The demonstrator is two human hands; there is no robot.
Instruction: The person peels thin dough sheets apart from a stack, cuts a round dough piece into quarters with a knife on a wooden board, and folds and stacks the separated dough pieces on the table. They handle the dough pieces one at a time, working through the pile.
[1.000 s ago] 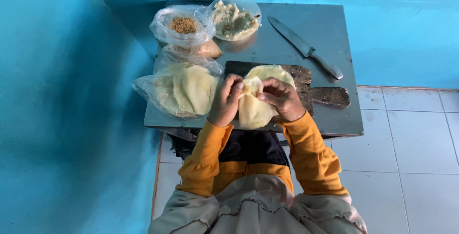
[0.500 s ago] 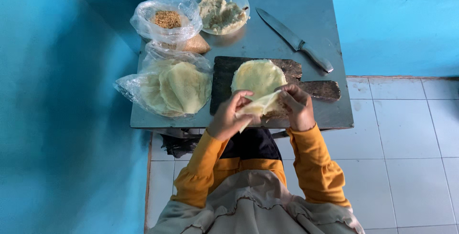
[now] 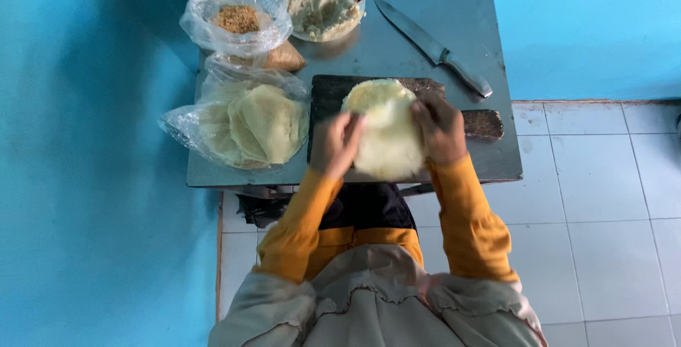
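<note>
The grey metal table (image 3: 454, 28) fills the middle of the room against the blue wall, and a person in orange sleeves leans over its near edge. On the table's left side lies a big clear plastic bag of round pale wrappers (image 3: 248, 123), stacked flat, the bag mouth open and crumpled. Right beside it sits the dark wooden cutting board (image 3: 482, 123), its handle sticking out to the right. On the board lies 1 round wrapper (image 3: 372, 91), and just in front of it, overlapping its near edge, a 2nd pale round sheet (image 3: 390, 145) is held flat between both hands, over the near part of the board. The left hand (image 3: 335, 145) grips that sheet's left rim, fingers curled onto it, a bit blurred. The right hand (image 3: 440, 128) pinches the right rim, knuckles up, fingers closed on the sheet. At the back stands a glass bowl of lumpy pale filling (image 3: 323, 10). To its left there's a smaller plastic bag with brown crumbs (image 3: 237, 19) inside, resting on a brown lump I can't make out. A long kitchen knife (image 3: 433, 47) lies diagonally at the back right, well apart from the hands, blade pointing to the bowl.
</note>
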